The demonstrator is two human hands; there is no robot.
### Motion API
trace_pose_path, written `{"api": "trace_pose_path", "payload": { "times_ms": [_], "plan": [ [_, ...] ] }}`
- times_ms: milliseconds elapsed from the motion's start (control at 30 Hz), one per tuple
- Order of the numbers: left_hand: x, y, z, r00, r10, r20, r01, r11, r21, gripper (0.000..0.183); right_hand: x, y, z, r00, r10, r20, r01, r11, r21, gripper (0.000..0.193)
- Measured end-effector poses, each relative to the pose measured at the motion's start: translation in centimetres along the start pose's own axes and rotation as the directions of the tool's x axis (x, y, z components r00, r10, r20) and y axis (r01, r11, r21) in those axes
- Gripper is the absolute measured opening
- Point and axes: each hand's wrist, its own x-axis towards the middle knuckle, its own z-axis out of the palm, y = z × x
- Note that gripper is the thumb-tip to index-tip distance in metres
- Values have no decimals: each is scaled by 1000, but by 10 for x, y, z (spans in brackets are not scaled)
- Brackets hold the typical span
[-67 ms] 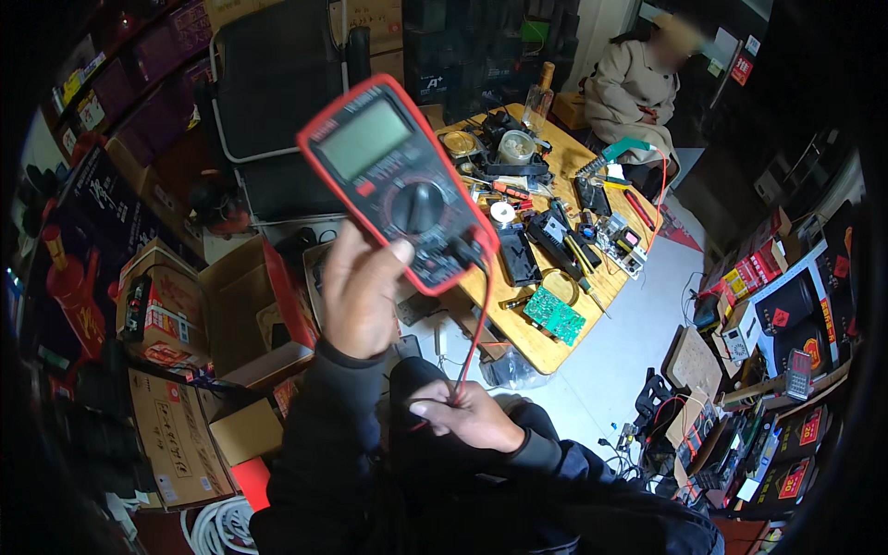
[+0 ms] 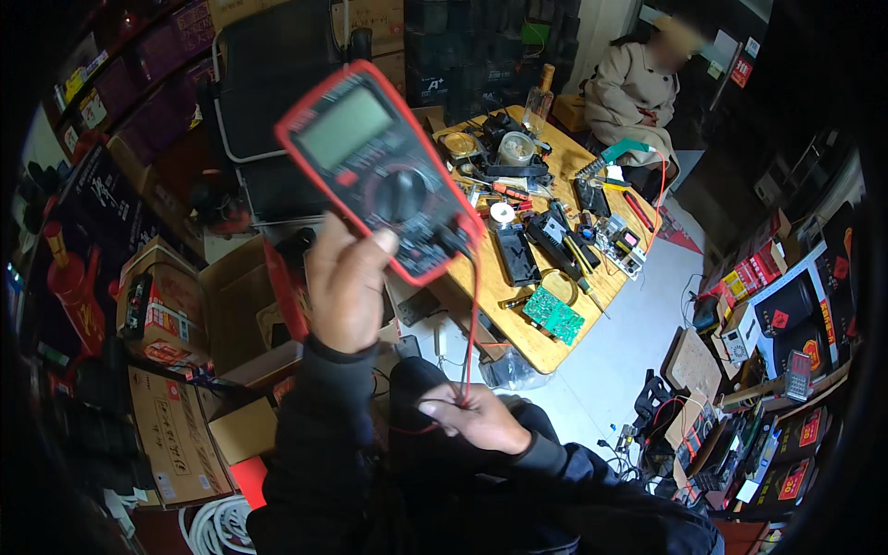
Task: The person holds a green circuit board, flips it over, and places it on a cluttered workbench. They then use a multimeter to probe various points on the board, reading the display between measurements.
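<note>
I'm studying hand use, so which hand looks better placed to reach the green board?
The right hand, probably: it appears nearer the green board and holds only thin leads, while the left hand holds up the multimeter.

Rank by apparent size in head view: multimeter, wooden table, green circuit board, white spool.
1. Wooden table, partly covered
2. Multimeter, nearer the camera, so looks enlarged
3. Green circuit board
4. White spool

Green circuit board (image 2: 553, 315) and clear bottle (image 2: 536, 107) on a wooden table (image 2: 546, 353), cardboard box (image 2: 231, 287) at left
</note>
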Motion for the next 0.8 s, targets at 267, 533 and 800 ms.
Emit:
{"api": "trace_pose_path", "payload": {
  "times_ms": [267, 533, 800],
  "plan": [
    [26, 102, -64, 869, 441, -223, -366, 878, 310, 43, -120, -6, -77, 899, -72, -431, -44, 967, -253, 12],
    [35, 168, -72, 821, 474, -318, -523, 848, -84, 48, -224, 3, -143, 615, -260, -744, -171, 878, -448, 13],
    [23, 110, -134, 954, 272, -125, -230, 935, 271, 38, -312, 86, -236, 260, -399, -880, -362, 804, -471, 28]
  ]
}}
